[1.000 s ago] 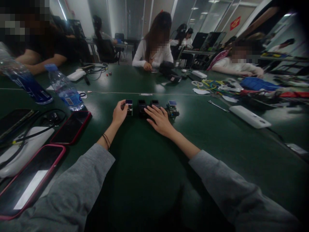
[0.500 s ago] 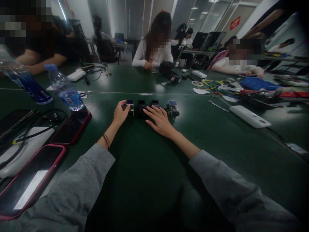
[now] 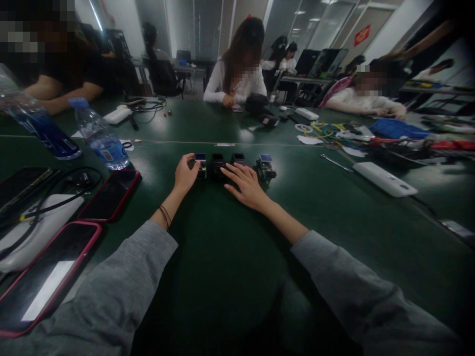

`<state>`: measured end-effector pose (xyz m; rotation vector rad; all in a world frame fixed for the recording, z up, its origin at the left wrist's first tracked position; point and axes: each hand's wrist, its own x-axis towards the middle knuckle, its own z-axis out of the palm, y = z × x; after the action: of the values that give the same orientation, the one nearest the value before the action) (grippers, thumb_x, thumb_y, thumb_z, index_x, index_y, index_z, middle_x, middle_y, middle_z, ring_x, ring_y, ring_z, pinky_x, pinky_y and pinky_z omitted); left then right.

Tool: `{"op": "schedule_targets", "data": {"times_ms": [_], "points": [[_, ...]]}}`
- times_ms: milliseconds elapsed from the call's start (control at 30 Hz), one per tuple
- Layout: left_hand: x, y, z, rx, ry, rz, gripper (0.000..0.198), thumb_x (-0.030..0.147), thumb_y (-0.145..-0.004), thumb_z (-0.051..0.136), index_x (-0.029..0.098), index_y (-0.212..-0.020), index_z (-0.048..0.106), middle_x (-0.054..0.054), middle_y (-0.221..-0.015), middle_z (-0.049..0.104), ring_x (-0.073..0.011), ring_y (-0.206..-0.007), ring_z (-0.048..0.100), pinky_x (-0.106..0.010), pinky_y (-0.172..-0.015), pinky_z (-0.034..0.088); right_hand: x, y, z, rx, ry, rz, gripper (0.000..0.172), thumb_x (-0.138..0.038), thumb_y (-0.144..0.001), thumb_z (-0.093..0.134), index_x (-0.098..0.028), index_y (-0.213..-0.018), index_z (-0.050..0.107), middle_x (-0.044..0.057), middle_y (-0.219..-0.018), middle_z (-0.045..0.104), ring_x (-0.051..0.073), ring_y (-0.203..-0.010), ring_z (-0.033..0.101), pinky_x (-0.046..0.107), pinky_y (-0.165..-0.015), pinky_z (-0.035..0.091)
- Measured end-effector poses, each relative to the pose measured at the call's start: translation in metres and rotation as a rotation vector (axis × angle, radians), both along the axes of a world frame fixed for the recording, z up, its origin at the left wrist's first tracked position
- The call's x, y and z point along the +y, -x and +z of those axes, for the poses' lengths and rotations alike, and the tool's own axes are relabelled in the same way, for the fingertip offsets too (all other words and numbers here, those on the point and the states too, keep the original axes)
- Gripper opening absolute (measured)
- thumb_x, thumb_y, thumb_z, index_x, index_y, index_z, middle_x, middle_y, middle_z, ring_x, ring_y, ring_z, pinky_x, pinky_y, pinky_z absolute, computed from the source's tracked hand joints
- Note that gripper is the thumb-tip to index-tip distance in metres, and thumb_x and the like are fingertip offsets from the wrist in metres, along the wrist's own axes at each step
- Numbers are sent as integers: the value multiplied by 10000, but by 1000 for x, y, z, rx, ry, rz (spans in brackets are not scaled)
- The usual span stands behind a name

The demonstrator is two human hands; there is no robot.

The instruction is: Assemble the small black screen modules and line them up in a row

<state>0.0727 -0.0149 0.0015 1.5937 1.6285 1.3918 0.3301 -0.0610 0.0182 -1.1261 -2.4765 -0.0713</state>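
Several small electronic modules stand in a row on the green table (image 3: 230, 237). My left hand (image 3: 184, 174) pinches the leftmost module (image 3: 201, 164), thumb and fingers curled round it. My right hand (image 3: 245, 185) lies flat with fingers spread, its fingertips on the two black modules (image 3: 217, 163) in the middle. The rightmost module (image 3: 265, 166), with a blue top, stands free just right of my right hand. Grey sleeves cover both forearms.
Two phones in red cases (image 3: 108, 197) and a white device with black cables (image 3: 33, 222) lie at the left, with two water bottles (image 3: 99, 136) behind. A white power strip (image 3: 384, 179) and a wrench (image 3: 336, 162) lie right. Other people sit across the table.
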Motion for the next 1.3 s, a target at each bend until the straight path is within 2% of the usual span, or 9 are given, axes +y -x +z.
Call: {"op": "schedule_targets", "data": {"times_ms": [500,700,900,1033,1133,1300], "points": [[-1,-1,-1,8,-12,-17,333,250,-1018,606,233,-1350,624,-140,-1379,680,-277,-1137,705,-474,-990,596,-1,0,1,-8,5,-4,556,-474,-1120,428,-315,-1650,372,39,-1704,371,311,-1570,297,577,-1263,269],[5,1,-4,-13,-36,-28,342,210,-1003,629,207,-1345,636,-140,-1377,687,-280,-1227,680,-475,-1064,557,-2,0,2,-65,-22,-22,540,-462,-1141,390,-282,-1650,377,39,-1710,358,291,-1576,276,543,-1266,269],[4,0,0,-32,-4,-30,362,190,-1008,632,200,-1369,630,-134,-1408,676,-287,-1267,665,-491,-1079,556,-3,1,3,-91,-17,-36,562,-482,-1141,376,-302,-1672,331,36,-1727,319,304,-1587,247,552,-1271,280],[2,0,2,-25,8,-35,369,179,-1011,636,203,-1379,634,-137,-1411,675,-295,-1254,671,-497,-1081,560,3,-1,-3,32,-51,-159,614,-485,-1132,369,-268,-1694,248,81,-1737,279,326,-1600,221,567,-1268,321],[3,2,2,-32,9,-35,337,199,-1030,617,206,-1365,645,-132,-1386,687,-291,-1230,681,-491,-1071,566,11,-5,-11,152,-33,-264,618,-447,-1119,388,-193,-1674,293,155,-1689,356,357,-1577,287,607,-1258,348],[4,2,0,-53,1,-29,284,240,-1068,543,191,-1324,657,-126,-1364,689,-265,-1242,669,-449,-1076,561,16,-9,-16,229,58,-206,566,-359,-1089,440,-132,-1607,422,192,-1673,370,361,-1534,388,606,-1257,382]]}}
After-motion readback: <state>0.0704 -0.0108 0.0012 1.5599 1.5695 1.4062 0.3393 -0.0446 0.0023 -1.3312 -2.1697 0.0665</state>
